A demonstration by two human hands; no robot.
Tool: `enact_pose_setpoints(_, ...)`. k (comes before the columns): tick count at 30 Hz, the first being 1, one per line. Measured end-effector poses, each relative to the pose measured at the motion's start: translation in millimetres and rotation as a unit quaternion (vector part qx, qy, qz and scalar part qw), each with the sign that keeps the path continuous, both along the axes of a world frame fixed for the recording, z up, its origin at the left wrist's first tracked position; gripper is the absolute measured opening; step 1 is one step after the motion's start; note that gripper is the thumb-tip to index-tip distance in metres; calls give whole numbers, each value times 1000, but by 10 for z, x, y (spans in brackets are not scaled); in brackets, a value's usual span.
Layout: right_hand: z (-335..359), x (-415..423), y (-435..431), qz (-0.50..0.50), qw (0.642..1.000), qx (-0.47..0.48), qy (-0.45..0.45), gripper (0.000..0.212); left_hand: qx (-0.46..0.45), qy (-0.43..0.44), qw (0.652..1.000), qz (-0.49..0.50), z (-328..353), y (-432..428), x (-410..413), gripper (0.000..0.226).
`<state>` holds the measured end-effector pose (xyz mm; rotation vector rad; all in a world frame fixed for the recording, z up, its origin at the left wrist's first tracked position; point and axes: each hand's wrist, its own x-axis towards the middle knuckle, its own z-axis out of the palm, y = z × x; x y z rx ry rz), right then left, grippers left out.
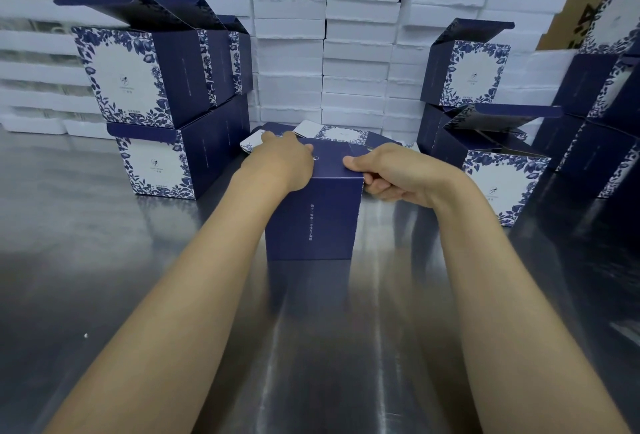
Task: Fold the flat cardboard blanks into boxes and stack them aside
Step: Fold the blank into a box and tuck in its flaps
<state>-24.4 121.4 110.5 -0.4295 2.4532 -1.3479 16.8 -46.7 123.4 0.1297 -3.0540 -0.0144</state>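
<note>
A navy cardboard box (311, 222) with white lettering stands upright on the steel table in the middle. My left hand (284, 160) lies over its top, fingers reaching across to the far flaps. My right hand (388, 174) grips the box's upper right corner, thumb on top and fingers curled against the side. Behind it, flat floral blanks (343, 134) lie on the table. Folded boxes with open lids are stacked at the left (156, 104) and at the right (485, 129).
The reflective steel table (104, 243) spreads around me. A wall of white foam boxes (325, 39) fills the back. More navy boxes (602, 115) pile up at the far right, beside brown cartons (585, 1).
</note>
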Motion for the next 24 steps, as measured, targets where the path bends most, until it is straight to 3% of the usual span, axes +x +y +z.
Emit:
enact_pose_setpoints(5, -20, -9, 1, -10, 1000, -27, 0, 47, 93, 1, 995, 27, 40, -96, 24, 39)
enact_pose_setpoints(8, -2, -34, 32, -79, 993, 1, 93, 41, 188, -5, 982, 5, 176, -358, 93, 26)
enact_pose_setpoints(11, 35, -58, 96, -128, 979, 9, 156, 36, 191, -10, 981, -28, 245, -533, 155, 12)
enact_pose_setpoints(14, 135, 31, 117, -79, 989, -3, 124, 29, 201, -8, 979, -35, 207, -576, 149, 8)
enact_pose_setpoints(16, 220, 115, 129, -30, 991, 16, 131, 28, 196, -23, 980, -20, 187, -577, 125, 22)
enact_pose_setpoints(21, 314, 226, 196, 93, 989, 57, 103, 80, 176, -40, 983, 37, 244, -570, 189, 43)
enact_pose_setpoints(24, 243, 208, 131, 141, 979, 84, 121, 63, 196, -52, 979, 25, 242, -549, 181, 40)
